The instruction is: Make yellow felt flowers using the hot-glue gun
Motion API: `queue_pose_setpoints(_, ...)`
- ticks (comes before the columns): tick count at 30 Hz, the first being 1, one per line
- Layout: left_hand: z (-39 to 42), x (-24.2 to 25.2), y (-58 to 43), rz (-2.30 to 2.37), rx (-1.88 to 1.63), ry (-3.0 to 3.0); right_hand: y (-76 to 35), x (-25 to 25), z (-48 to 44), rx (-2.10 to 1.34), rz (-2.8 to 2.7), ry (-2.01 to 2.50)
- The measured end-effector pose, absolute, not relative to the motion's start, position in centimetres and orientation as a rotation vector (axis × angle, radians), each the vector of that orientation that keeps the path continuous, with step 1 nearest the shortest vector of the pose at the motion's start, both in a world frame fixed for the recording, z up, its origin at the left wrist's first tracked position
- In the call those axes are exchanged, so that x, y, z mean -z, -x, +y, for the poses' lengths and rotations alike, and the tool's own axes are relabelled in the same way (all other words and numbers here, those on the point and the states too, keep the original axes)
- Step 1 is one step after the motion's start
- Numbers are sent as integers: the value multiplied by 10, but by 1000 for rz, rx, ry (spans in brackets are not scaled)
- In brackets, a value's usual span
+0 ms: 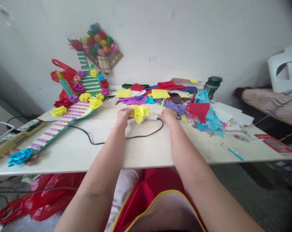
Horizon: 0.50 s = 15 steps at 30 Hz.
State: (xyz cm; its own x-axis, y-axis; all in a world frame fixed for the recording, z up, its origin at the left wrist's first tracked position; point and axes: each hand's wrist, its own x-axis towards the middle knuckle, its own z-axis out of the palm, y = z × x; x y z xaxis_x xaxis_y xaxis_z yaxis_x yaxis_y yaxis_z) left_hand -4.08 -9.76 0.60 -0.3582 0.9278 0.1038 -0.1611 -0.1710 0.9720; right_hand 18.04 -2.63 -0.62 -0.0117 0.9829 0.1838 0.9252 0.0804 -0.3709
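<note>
A yellow paper flower (139,113) is above the middle of the table, its petals spread. The fingers of my left hand (123,117) are closed on the flower's left edge. My right hand (169,115) is closed in a pinch on a thin pale stick (155,113) that points left toward the flower. Just behind and below lies a white tool with a black cord (151,118), partly hidden by the flower; its kind I cannot make out. Beyond my right hand sits a heap of purple shredded paper strands (173,107).
Coloured paper sheets (160,93) are piled along the wall. At left stands a striped decoration with paper flowers (63,120), under a wall-hung flower basket (104,63). A dark green bottle (212,86) and blue paper scraps (211,120) are at right. A power strip (17,132) lies far left.
</note>
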Motion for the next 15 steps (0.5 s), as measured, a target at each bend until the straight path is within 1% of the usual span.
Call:
queue_pose_setpoints(5,-98,-5,42,1222,-1643,-985,-177,0,-32,-159,-2004,1980)
queue_pose_setpoints(11,-99,-6,41,1218,-1617,-982,-177,-2,-31,-59,-1954,1900)
queue_pose_setpoints(13,-99,-6,42,1210,-1615,-987,-180,-2,-29,-59,-1925,1934)
queue_pose_setpoints(15,-99,-5,43,1204,-1615,-989,-184,-4,-29,-77,-1906,1869)
